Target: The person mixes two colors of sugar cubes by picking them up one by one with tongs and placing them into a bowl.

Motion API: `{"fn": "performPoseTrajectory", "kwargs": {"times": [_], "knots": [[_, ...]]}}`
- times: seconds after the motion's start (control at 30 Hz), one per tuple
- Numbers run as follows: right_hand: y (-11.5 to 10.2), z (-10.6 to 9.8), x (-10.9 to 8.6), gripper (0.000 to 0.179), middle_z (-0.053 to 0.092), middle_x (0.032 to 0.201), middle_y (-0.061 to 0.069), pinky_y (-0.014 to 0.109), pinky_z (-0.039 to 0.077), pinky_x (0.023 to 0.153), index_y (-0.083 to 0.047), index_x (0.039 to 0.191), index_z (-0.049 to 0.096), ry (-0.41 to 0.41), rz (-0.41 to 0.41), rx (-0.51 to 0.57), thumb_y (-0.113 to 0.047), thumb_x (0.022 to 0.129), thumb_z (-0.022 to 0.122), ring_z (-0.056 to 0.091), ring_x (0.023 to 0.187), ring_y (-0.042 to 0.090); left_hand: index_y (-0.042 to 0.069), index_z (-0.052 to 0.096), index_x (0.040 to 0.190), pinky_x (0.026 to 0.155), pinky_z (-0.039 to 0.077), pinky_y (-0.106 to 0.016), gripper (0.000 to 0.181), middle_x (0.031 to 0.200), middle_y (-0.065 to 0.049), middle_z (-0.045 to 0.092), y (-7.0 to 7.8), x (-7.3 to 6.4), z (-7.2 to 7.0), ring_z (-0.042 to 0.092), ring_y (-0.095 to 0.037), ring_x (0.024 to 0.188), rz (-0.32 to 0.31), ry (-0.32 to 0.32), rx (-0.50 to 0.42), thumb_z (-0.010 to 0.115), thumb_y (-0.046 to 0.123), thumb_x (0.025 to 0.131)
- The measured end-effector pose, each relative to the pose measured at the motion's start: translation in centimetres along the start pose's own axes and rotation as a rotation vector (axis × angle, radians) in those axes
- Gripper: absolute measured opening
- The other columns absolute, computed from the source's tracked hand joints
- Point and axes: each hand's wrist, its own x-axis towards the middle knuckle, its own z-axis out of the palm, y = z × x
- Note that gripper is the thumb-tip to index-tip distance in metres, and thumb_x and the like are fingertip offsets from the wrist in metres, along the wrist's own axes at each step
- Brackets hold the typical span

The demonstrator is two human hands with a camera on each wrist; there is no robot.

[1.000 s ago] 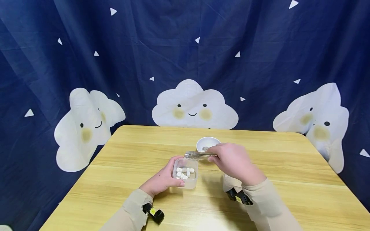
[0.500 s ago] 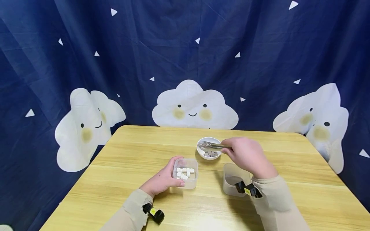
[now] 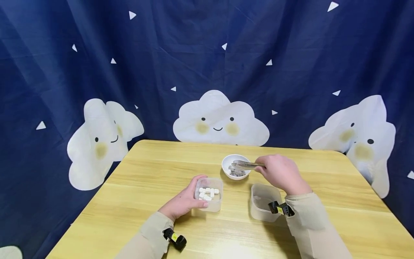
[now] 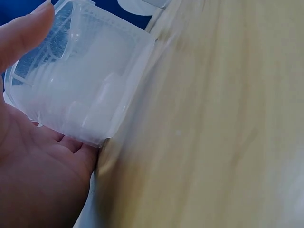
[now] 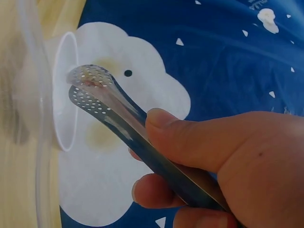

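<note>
My right hand [image 3: 280, 172] grips metal tongs [image 5: 128, 123] with perforated tips. In the head view the tips reach over a white bowl [image 3: 228, 159] that holds several grey cubes [image 3: 237, 173]. The right wrist view shows the two tips slightly apart at the bowl's rim, nothing seen between them. My left hand [image 3: 185, 201] holds the side of a clear square plastic container [image 3: 214, 207], thumb in front and fingers behind. Several small white blocks [image 3: 212, 193] lie on that container's floor. From the left wrist, the container wall [image 4: 85, 80] looks cloudy, blurring its contents.
A second clear plastic container [image 3: 258, 214] stands below my right wrist, with something small and greyish inside. The wooden table [image 3: 155, 169] runs back to a dark blue curtain [image 3: 194, 43] with white clouds and triangles.
My right hand has carried the tongs from the left container's rim back and right to the white bowl. The second container has come into view. My left hand keeps its hold.
</note>
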Motion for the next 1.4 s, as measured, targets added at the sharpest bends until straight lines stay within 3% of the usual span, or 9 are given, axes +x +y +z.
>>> {"fn": "performPoseTrajectory", "kwargs": {"times": [0.2,0.37,0.57,0.7,0.97,1.1,1.4], "knots": [[0.4,0.6,0.2,0.006,0.064,0.074,-0.011,0.042,0.048,0.054,-0.024,0.086,0.072,-0.007,-0.004,-0.024,-0.025,0.090,0.076,0.058,0.064,0.013,0.021,0.020,0.158,0.116,0.023,-0.056,0.095,0.151,-0.010,0.041,-0.1,0.2,0.4,0.052,-0.026,0.123,0.020,0.028,0.057,0.079,0.019,0.084],[0.4,1.4,0.5,0.013,0.061,0.071,-0.012,0.042,0.046,0.051,-0.026,0.080,0.068,-0.014,-0.013,-0.043,-0.025,0.089,0.077,0.057,0.062,0.014,0.019,0.021,0.158,0.117,0.020,-0.057,0.093,0.156,-0.012,0.035,-0.1,0.0,0.5,0.041,-0.030,0.135,0.024,0.040,0.062,0.078,0.019,0.085],[0.3,1.4,0.5,0.020,0.057,0.070,-0.008,0.041,0.044,0.050,-0.022,0.079,0.062,-0.067,-0.029,-0.061,-0.031,0.090,0.077,0.056,0.063,0.016,0.019,0.020,0.158,0.116,0.022,-0.054,0.093,0.157,-0.012,0.034,-0.2,0.1,0.7,0.044,-0.030,0.133,0.023,0.040,0.037,0.078,0.016,0.085],[0.7,1.3,0.2,0.016,0.063,0.081,-0.004,0.043,0.048,0.053,-0.017,0.096,0.068,-0.103,-0.081,-0.079,-0.032,0.093,0.073,0.061,0.071,0.019,0.019,0.020,0.159,0.114,0.030,-0.049,0.093,0.156,-0.014,0.034,-0.2,0.0,0.7,0.051,-0.029,0.126,0.015,0.039,0.016,0.078,0.014,0.086],[1.6,1.8,-0.5,0.032,0.067,0.100,0.003,0.049,0.056,0.072,-0.008,0.125,0.065,-0.183,-0.179,-0.079,-0.028,0.100,0.064,0.068,0.086,0.028,0.019,0.017,0.159,0.102,0.047,-0.037,0.094,0.153,-0.018,0.036,-0.4,-0.1,0.8,0.061,-0.028,0.113,0.020,0.028,-0.020,0.077,0.014,0.086],[1.8,1.8,-0.5,0.035,0.067,0.104,0.006,0.049,0.056,0.075,-0.005,0.129,0.061,-0.205,-0.208,-0.058,-0.025,0.102,0.061,0.068,0.087,0.028,0.019,0.017,0.159,0.099,0.049,-0.035,0.094,0.152,-0.018,0.036,-0.4,-0.2,0.7,0.061,-0.029,0.113,0.019,0.030,-0.031,0.077,0.013,0.086],[1.9,1.4,-0.4,0.033,0.069,0.113,0.005,0.050,0.056,0.080,-0.008,0.128,0.064,-0.176,-0.175,-0.029,-0.026,0.101,0.062,0.068,0.097,0.028,0.018,0.018,0.158,0.098,0.049,-0.035,0.093,0.152,-0.019,0.038,-0.2,-0.1,0.8,0.061,-0.030,0.114,0.027,0.018,-0.046,0.075,0.009,0.086]]}}
